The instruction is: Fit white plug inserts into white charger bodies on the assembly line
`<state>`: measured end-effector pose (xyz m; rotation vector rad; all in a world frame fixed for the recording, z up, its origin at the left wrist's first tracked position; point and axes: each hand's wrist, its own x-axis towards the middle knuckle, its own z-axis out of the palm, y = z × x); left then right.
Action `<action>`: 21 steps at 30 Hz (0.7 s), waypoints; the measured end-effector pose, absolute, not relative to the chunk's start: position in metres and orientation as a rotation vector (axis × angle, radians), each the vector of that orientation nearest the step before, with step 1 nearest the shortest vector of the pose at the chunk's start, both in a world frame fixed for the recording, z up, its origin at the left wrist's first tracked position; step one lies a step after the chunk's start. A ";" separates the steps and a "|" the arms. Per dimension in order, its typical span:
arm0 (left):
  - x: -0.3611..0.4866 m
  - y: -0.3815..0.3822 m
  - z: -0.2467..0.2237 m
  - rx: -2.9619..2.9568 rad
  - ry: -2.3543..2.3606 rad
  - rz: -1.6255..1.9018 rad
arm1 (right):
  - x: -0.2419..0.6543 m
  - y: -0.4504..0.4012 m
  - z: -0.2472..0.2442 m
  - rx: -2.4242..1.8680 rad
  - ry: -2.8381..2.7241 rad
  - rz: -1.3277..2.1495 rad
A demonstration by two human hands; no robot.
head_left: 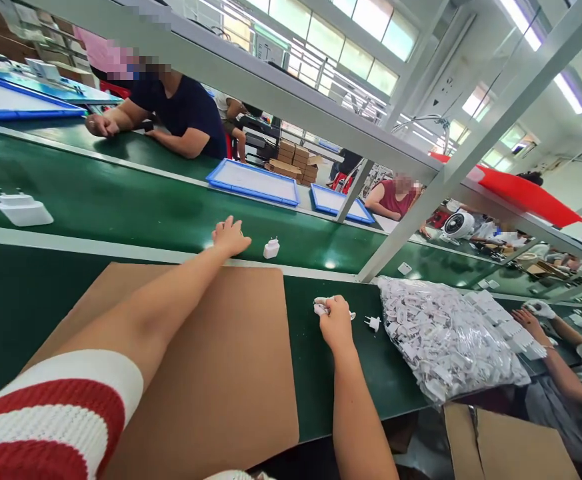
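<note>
Head camera: beyond a brown cardboard sheet's (231,353) far edge, the left hand (231,237), fingers spread, is over a green belt (171,193). Beyond the sheet's far-right corner, a white charger (271,249) sits nearby. Right of the sheet, the right hand's (337,320) fingers curl around a white item (320,306), perhaps a plug, mostly hidden; farther right lies a white two-pin plug (372,323).

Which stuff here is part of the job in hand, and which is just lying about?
Likely in the job:
white pieces in the right hand
white charger beside the open left hand
white plug near the right hand
bag of white parts, probably

Apparently just about:
red sheet overhead
fan
cardboard box, lower right
</note>
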<state>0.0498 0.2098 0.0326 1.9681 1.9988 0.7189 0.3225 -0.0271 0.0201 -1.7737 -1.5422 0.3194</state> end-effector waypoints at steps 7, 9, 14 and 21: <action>0.002 0.206 0.021 2.101 1.775 0.550 | 0.305 -0.023 0.021 -1.530 -1.193 0.894; 0.002 0.196 0.019 2.086 1.802 0.564 | 0.301 -0.024 0.022 -1.488 -1.144 0.971; 0.018 0.182 0.020 1.943 1.957 0.629 | 0.290 -0.023 0.022 -1.421 -1.003 1.115; 0.021 0.168 0.042 1.804 1.981 0.769 | 0.281 -0.026 0.021 -1.363 -0.963 1.188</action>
